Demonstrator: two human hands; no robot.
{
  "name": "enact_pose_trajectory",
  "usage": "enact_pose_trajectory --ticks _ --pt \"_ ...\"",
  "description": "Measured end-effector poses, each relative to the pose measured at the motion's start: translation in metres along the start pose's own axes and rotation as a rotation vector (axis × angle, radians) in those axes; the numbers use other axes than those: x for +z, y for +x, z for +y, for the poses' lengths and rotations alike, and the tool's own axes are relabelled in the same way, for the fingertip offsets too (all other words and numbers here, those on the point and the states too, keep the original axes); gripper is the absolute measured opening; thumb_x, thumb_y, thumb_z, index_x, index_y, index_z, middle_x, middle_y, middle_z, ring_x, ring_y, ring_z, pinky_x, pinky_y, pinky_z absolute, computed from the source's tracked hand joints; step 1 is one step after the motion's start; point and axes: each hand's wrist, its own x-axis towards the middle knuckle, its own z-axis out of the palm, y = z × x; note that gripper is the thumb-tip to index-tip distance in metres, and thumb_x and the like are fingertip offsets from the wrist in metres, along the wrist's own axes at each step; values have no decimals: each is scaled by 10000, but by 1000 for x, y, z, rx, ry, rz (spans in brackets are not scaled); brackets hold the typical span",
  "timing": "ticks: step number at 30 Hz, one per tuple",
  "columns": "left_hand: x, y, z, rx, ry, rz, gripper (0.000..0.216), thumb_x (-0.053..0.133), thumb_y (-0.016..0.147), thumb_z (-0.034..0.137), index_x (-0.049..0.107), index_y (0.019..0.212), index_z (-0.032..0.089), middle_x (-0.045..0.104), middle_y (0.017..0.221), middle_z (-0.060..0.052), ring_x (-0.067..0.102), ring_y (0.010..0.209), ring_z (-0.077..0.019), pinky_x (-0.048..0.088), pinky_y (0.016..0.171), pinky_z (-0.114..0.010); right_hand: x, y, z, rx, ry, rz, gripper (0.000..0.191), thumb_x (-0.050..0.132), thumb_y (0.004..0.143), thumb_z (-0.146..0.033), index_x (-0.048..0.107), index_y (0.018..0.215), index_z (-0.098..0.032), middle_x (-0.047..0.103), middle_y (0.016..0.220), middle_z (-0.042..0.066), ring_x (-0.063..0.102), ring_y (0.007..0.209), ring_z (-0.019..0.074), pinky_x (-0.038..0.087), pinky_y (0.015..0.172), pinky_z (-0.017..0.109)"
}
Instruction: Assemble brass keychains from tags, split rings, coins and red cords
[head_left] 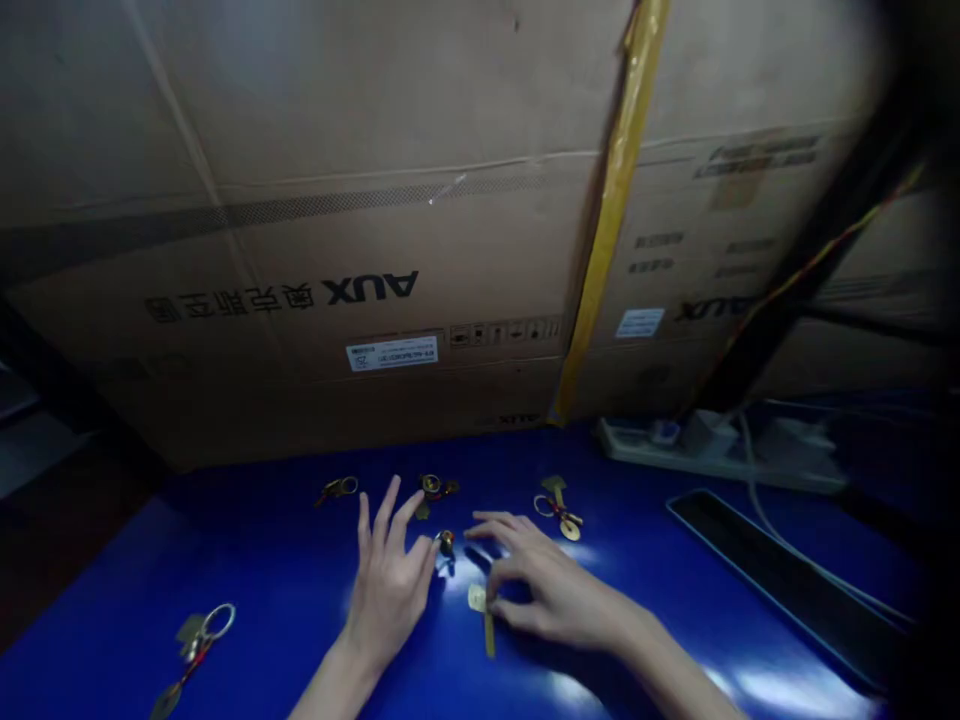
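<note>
My left hand is over the blue tabletop, its thumb and index finger pinched at a small metal ring with a dark and reddish charm; its other fingers are spread. My right hand has its thumb and index finger closed at a brass-coloured key, with two other fingers stretched out to the left. The key's broad head points away from me and its blade points toward me. Beyond my left hand is a keychain with a ring and charm.
More keychains lie on the blue table: one at far left, one at the back, one right of centre. A phone-like dark slab, a white cable and a power strip are at right. Large cardboard boxes stand behind.
</note>
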Motion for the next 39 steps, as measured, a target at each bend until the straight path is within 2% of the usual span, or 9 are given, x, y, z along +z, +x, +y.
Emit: enact_pose_trajectory --ticks 4,7,10,16,20,24,30,34,39 --pt "2 -4 8 89 21 -5 144 540 887 167 643 787 175 550 1326 -107 324 1367 -353 171 1089 -695 10 6 1 54 14 207 92 580 877 -223 668 886 -249 578 1212 48 481 1204 241 414 995 453" --pt "6 -7 13 142 34 -4 116 547 876 158 655 845 184 537 1354 -98 324 1368 -351 144 1104 -684 21 10 1 87 17 348 83 574 884 -222 654 899 -241 579 1163 60 512 1135 233 438 951 436" --pt "8 -9 15 154 39 2 124 540 880 173 663 874 190 537 1357 -94 325 1369 -349 126 1112 -678 28 11 1 56 3 398 76 579 873 -206 646 890 -239 570 1174 68 503 1141 247 435 942 447" --pt "11 -10 14 159 42 -6 134 545 873 170 658 801 180 539 1355 -90 328 1368 -343 121 1122 -665 32 13 -1 65 -68 446 89 580 856 -193 653 876 -240 588 1171 70 508 1159 260 434 950 463" --pt "12 -10 13 148 17 1 128 540 879 183 666 858 189 546 1346 -87 322 1371 -338 121 1115 -670 30 13 2 67 -119 388 156 555 867 -188 665 962 -248 550 1291 80 412 1284 297 366 1014 533" --pt "8 -7 9 84 3 -1 154 534 889 180 655 794 177 543 1342 -101 322 1370 -340 144 1104 -676 15 7 9 60 -99 209 218 533 865 -167 666 1019 -247 482 1395 69 263 1386 305 298 1061 557" --pt "4 -4 5 39 8 -23 205 506 908 174 634 749 160 549 1325 -120 318 1369 -348 153 1091 -692 -7 -3 12 149 37 -73 186 638 779 -210 707 934 -287 491 1387 27 306 1362 323 250 1070 592" --pt "3 -4 5 34 4 -24 196 507 909 179 643 768 163 548 1324 -121 309 1373 -350 157 1089 -692 -6 -1 10 136 92 -133 143 667 776 -230 736 888 -287 508 1363 30 318 1352 309 261 1081 530" --pt "4 -4 5 45 9 -43 190 506 909 176 647 782 163 539 1332 -120 305 1374 -349 156 1087 -695 -1 2 8 129 127 -121 110 646 807 -231 734 860 -271 532 1320 36 347 1330 283 275 1076 497"
